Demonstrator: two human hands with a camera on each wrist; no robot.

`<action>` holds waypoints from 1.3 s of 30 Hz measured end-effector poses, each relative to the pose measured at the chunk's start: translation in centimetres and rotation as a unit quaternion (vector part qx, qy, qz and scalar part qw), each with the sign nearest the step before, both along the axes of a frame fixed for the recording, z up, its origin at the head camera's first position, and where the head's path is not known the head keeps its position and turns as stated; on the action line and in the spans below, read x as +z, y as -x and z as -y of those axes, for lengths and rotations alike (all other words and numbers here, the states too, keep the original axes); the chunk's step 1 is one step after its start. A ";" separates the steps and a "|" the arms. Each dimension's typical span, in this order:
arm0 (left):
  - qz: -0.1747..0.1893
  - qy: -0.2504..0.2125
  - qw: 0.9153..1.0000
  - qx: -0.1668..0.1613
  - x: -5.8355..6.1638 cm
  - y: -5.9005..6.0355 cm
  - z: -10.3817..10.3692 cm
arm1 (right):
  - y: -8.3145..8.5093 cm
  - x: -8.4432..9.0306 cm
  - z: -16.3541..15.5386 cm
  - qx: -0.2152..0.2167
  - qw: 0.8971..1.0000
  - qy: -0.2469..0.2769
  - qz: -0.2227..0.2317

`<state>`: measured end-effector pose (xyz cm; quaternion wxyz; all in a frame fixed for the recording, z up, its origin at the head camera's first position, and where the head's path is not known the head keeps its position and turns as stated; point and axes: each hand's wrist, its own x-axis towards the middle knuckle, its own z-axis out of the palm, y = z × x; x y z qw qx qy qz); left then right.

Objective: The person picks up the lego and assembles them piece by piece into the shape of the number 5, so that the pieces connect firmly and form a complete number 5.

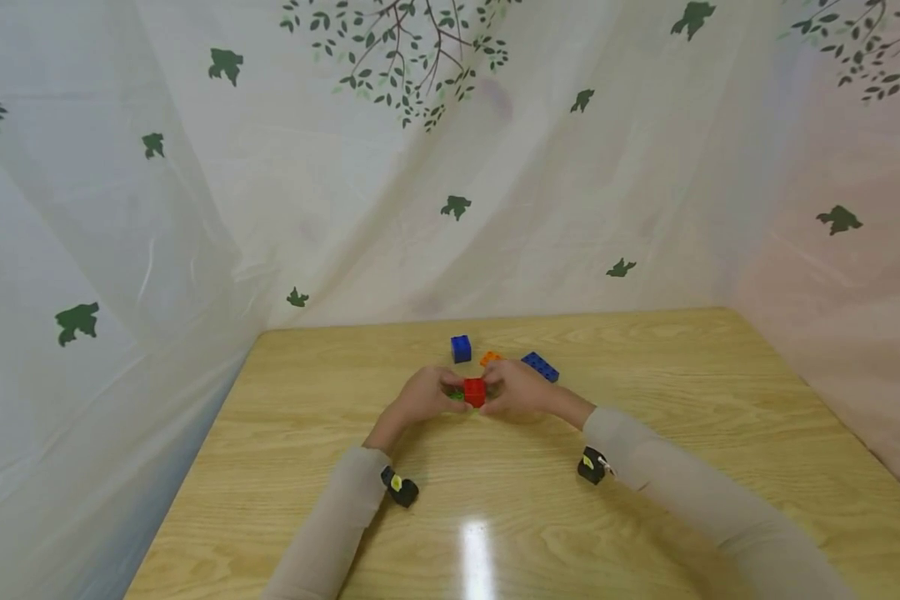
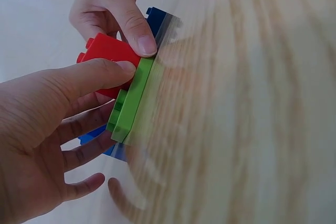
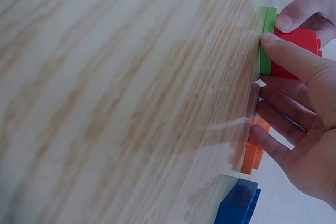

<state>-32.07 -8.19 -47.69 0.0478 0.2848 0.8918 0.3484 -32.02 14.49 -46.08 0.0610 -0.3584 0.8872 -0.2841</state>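
Red plastic is being gripped near the middle of a wood-grained surface (image 1: 682, 358): a studded red block (image 1: 474, 392) is being pinched by the left hand (image 1: 429, 393) on one side and the right hand (image 1: 519, 387) on the other. On each, the thumb is being pressed to the near face, and fingers are being tucked behind. Under the red block, a flat green block (image 2: 134, 95) is being held down at the surface; its right part is being covered, while studs are being left bare at its left end. Whether the two are being fully locked together cannot be told. Beyond them, more blocks are being seen. A small blue block (image 1: 461, 350) is being shown farthest back, slightly left of the red block; an orange block (image 1: 491, 358) is being partly hidden by the right hand, its little finger close by; a long blue block (image 1: 540, 367) is being seen at a slant farther right. Pale sleeves (image 1: 330, 517) are being worn, with a black device (image 1: 402, 492) being carried at each wrist. Behind the surface, a whitish curtain (image 1: 330, 167) printed with green leaf shapes (image 1: 456, 207) is being displayed
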 end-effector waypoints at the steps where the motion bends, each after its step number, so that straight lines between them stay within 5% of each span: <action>1: 0.003 -0.003 1.000 0.001 0.0 0.0 0.0 | 0.0 0.1 0.0 0.000 1.000 0.000 0.000; 39: 0.036 -0.062 0.997 0.003 -0.4 -0.3 0.0 | -0.2 0.1 -0.2 0.001 1.000 0.003 0.014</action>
